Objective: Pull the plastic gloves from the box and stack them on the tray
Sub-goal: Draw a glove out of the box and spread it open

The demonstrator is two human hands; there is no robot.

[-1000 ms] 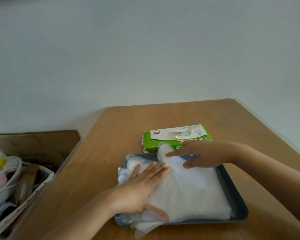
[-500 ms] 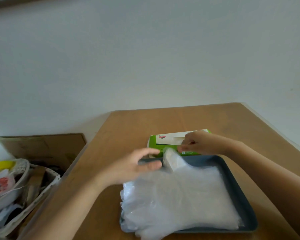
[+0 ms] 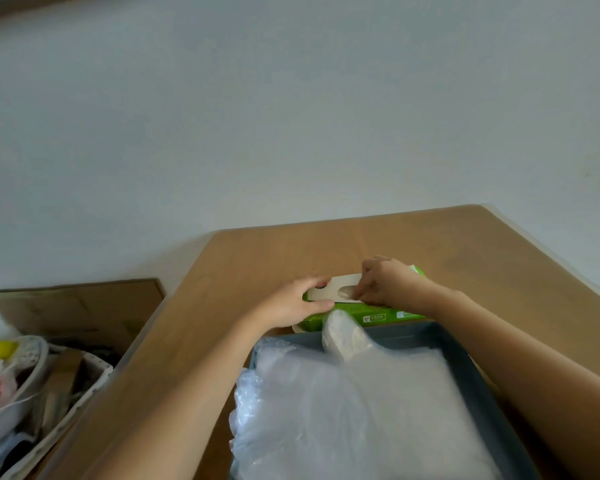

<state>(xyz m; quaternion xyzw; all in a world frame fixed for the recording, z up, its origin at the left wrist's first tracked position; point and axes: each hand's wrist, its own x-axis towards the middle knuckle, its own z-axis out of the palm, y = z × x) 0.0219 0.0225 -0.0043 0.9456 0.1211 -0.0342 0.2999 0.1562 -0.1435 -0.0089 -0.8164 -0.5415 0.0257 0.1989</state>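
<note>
- the box point(image 3: 378, 315), green with a white top, lies flat on the table point(image 3: 257, 258); every place below is given from it.
- the left hand point(image 3: 291, 303) grips the box's left end, thumb along the front edge and fingers curled over the top, so it looks to be steadying it.
- the right hand point(image 3: 385, 282) sits on top of the box with its fingertips point(image 3: 359, 294) bunched together at the right end of the slot. whether they have plastic pinched between them, i cannot tell.
- a pale bit of the next glove point(image 3: 345, 291) shows in the slot, just left of those fingertips.
- the tray point(image 3: 465, 358), dark grey, lies on the near side of the box, close against its front.
- the pile of gloves point(image 3: 361, 410) fills the tray and spills over the rim on the box's left-hand side. one glove finger point(image 3: 340, 336) stands up against the box's front face.
- handling, as i judge it: the gloves are thin film, almost weightless, limp, slippery and clingy. the place to take hold is the bit that shows in the slot, with a fingertip pinch, then a slow draw up and towards the tray.
- the box looks light too, so without the steadying hand it would likely lift with the pull. two gloves may come out together, and the loose pile could slide.
- far left of the box, off the table, stand a basket point(image 3: 32, 375) of clutter and some cardboard point(image 3: 84, 306).
</note>
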